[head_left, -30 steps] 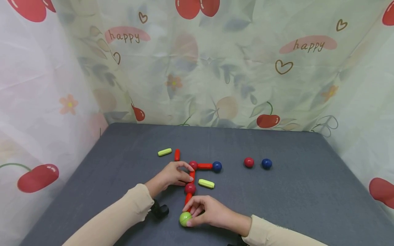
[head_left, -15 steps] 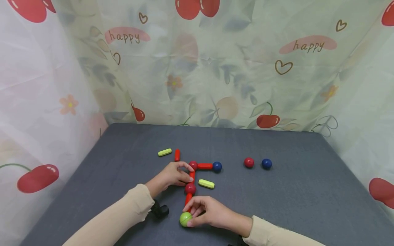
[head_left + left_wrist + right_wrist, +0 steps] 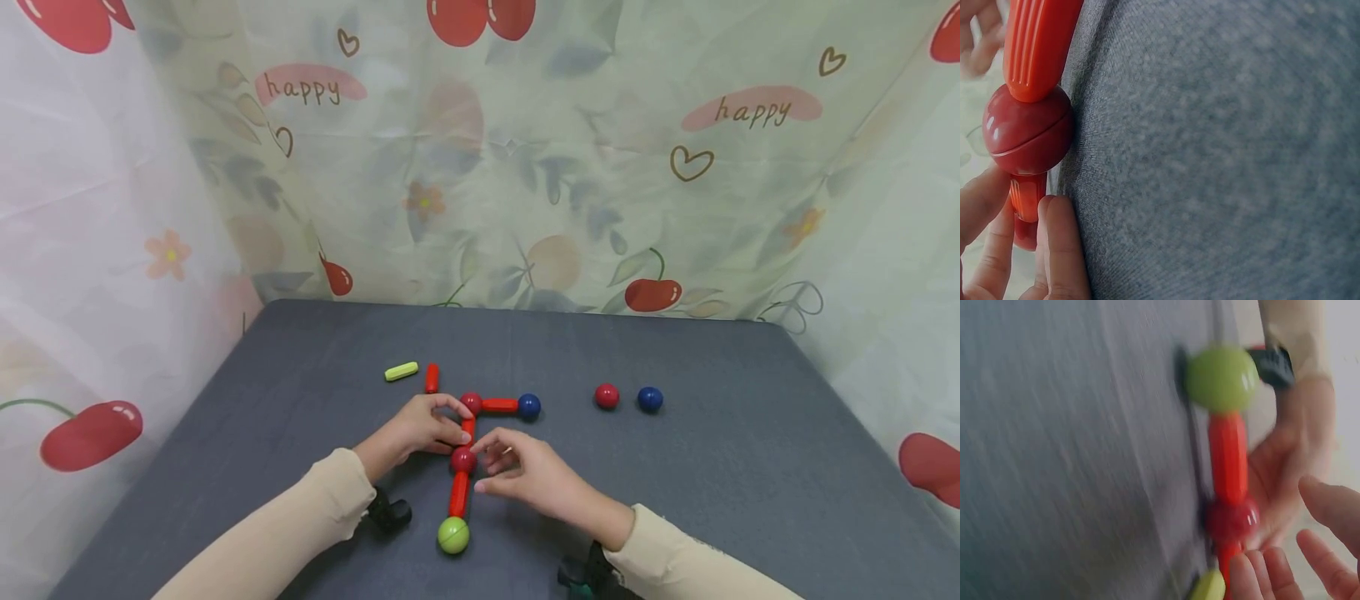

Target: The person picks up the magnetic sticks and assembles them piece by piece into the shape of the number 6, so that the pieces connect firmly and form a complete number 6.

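A chain of red rods and balls lies on the dark cloth. My left hand [image 3: 422,427] pinches the short red rod [image 3: 1026,197] between the far red ball [image 3: 471,403] and the nearer red ball [image 3: 1029,128]. From that nearer ball another red rod [image 3: 459,495] leads to a green ball [image 3: 453,535] at the near end. A further red rod [image 3: 499,406] joins the far red ball to a blue ball [image 3: 528,407]. Beside the nearer red ball, my right hand [image 3: 536,477] holds nothing, its fingers apart. A yellow-green rod [image 3: 1209,586] shows in the right wrist view, mostly hidden in the head view.
Behind my left hand lie another yellow-green rod [image 3: 401,372] and a loose red rod [image 3: 432,378]. A loose red ball [image 3: 607,396] and a loose blue ball [image 3: 650,399] sit on the right. A printed curtain hangs beyond the dark table [image 3: 712,450].
My right hand has let go of the green ball and moved away from me, up beside the nearer red ball, covering the yellow-green rod. The left hand stays in place.
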Action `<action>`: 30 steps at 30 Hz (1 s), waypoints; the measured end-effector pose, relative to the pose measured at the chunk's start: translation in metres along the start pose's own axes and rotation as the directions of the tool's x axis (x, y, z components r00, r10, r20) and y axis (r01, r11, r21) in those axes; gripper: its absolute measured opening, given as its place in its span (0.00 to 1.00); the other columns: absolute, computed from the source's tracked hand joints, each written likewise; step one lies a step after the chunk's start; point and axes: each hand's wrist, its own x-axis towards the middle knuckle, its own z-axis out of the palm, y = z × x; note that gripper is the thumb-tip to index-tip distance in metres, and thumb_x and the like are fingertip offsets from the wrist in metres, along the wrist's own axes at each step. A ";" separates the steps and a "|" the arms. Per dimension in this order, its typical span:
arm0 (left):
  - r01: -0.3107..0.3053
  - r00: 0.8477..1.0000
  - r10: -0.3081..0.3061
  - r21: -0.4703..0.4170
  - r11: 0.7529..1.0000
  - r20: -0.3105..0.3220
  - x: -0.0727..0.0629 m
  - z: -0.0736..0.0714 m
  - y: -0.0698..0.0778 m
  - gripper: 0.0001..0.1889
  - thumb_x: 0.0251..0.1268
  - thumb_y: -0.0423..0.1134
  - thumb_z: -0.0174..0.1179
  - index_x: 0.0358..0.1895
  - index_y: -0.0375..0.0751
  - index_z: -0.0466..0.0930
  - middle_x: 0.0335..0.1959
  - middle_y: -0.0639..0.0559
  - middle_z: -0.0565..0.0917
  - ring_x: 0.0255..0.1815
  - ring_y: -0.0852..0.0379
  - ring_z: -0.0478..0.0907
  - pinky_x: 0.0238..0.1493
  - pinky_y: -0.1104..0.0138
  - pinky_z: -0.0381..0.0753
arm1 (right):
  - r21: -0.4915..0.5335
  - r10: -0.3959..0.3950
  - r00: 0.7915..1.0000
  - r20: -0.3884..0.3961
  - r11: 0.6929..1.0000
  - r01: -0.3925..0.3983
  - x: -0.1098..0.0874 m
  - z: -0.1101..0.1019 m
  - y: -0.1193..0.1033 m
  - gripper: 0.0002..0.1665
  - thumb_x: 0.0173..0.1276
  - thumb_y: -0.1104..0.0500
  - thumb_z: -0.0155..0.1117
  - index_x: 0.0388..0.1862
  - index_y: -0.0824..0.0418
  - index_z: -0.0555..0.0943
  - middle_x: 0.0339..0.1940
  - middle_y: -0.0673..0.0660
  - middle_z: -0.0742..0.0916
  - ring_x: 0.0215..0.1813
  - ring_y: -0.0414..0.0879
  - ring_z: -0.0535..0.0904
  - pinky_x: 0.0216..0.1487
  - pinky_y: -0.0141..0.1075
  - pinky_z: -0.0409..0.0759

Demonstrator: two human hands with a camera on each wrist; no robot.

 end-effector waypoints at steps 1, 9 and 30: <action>0.000 1.000 0.000 0.000 1.000 -0.001 0.000 0.000 0.000 0.15 0.55 0.28 0.69 0.45 0.37 0.79 0.28 0.48 0.87 0.28 0.59 0.82 0.37 0.60 0.85 | -0.019 -0.008 0.999 -0.031 1.000 0.008 0.002 -0.003 0.000 0.22 0.58 0.60 0.74 0.52 0.60 0.79 0.45 0.59 0.83 0.46 0.49 0.81 0.47 0.38 0.83; 0.012 1.000 -0.012 -0.005 1.000 -0.001 0.000 0.000 0.000 0.15 0.55 0.28 0.69 0.46 0.37 0.79 0.28 0.47 0.87 0.28 0.58 0.82 0.39 0.59 0.85 | -0.170 -0.014 0.985 -0.173 0.985 -0.016 0.016 -0.017 0.011 0.26 0.57 0.60 0.75 0.54 0.59 0.78 0.55 0.59 0.81 0.58 0.55 0.78 0.58 0.50 0.77; 0.022 1.000 -0.022 0.014 1.000 -0.014 -0.002 0.000 0.003 0.14 0.55 0.29 0.69 0.45 0.38 0.80 0.28 0.49 0.87 0.28 0.60 0.82 0.39 0.60 0.85 | -0.285 0.053 0.992 -0.114 0.955 -0.083 0.033 -0.020 0.028 0.15 0.54 0.67 0.74 0.41 0.58 0.85 0.33 0.50 0.84 0.34 0.41 0.76 0.38 0.34 0.78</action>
